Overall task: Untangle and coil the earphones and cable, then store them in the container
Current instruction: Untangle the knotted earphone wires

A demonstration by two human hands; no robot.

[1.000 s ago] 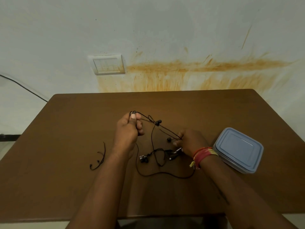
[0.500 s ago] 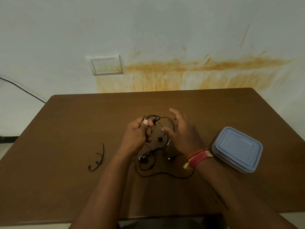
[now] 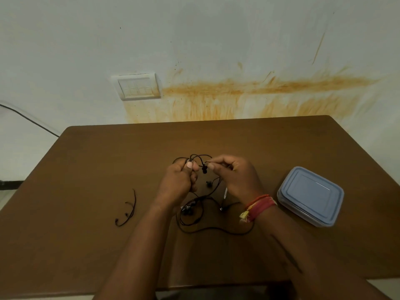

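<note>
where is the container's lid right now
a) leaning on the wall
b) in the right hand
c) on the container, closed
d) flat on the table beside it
c: the bluish lid sits closed on the container, which stands apart from both hands on the table.

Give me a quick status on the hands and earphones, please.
Left hand and right hand both pinching earphones, tangled. Container lidded. Nothing blocking.

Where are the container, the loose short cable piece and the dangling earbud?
container [image 3: 310,194]: head view, middle of its closed blue lid.
short cable piece [image 3: 127,210]: head view, on its curved middle, lying on the table left of the hands.
earbud [image 3: 204,169]: head view, the black bud hanging between the two thumbs.
</note>
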